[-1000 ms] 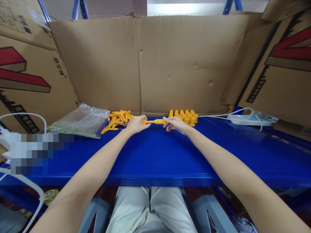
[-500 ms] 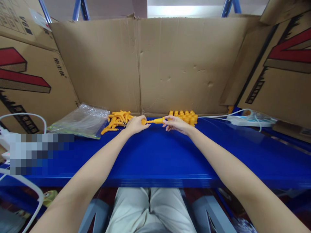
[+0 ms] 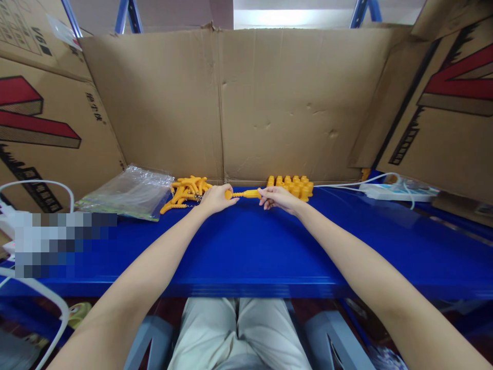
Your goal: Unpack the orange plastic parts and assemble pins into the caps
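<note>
Above the blue table, my left hand (image 3: 217, 198) is closed on a yellow plastic piece with a round end and a threaded-looking stem (image 3: 238, 194). On that stem's right end sits a yellow tapered sleeve (image 3: 251, 193), in line with it. My right hand (image 3: 279, 197) pinches the sleeve's right end between thumb and fingers. Just left of my left hand lies a pile of yellow branched pieces (image 3: 181, 192) with small metal chains. Behind my right hand, yellow bell-shaped caps (image 3: 302, 187) stand in rows, partly hidden by the hand.
The blue table (image 3: 254, 246) is backed by a tall cardboard sheet (image 3: 292, 103). Clear plastic bags (image 3: 127, 190) lie at the left. A white power strip (image 3: 398, 191) with cables lies at the right. Printed cartons (image 3: 42, 103) stand at both sides.
My right fingers, raised and looser before, have closed around the sleeve's right end. The joined yellow pieces have shifted very slightly right and down. My left hand keeps its hold.
</note>
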A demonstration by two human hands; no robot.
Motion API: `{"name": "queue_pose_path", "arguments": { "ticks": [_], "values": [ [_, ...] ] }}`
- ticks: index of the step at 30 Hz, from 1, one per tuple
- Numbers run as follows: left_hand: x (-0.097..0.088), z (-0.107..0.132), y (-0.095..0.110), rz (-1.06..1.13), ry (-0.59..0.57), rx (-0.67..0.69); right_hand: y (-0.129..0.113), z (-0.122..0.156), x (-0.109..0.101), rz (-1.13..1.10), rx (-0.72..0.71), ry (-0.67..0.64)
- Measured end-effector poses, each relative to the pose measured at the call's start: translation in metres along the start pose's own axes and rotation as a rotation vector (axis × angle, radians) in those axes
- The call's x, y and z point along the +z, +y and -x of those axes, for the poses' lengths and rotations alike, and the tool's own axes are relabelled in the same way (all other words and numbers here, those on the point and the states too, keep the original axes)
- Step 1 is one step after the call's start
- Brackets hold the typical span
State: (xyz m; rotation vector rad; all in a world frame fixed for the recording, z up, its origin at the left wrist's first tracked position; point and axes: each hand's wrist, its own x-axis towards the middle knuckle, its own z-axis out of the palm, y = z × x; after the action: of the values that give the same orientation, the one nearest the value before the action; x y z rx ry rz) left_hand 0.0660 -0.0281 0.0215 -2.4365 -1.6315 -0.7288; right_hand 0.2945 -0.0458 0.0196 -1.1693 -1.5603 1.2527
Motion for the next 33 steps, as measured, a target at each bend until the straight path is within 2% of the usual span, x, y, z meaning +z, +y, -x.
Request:
{"name": "queue_pose_path", "arguments": {
  "ticks": [7,12,21,33],
  "values": [
    [0.002,-0.001,-0.002,0.008,-0.007,-0.011,-0.001,0.001,0.001,0.012,0.043,0.001],
    [0.002,-0.002,-0.002,0.015,-0.008,-0.023,-0.004,0.000,-0.002,-0.073,0.106,0.008],
    [-0.001,-0.001,-0.003,0.026,-0.015,-0.035,0.002,-0.003,-0.011,-0.007,0.030,-0.084],
    [-0.002,-0.001,-0.001,-0.001,-0.021,-0.028,0.002,-0.002,-0.005,0.002,0.005,-0.026]
  ]
}}
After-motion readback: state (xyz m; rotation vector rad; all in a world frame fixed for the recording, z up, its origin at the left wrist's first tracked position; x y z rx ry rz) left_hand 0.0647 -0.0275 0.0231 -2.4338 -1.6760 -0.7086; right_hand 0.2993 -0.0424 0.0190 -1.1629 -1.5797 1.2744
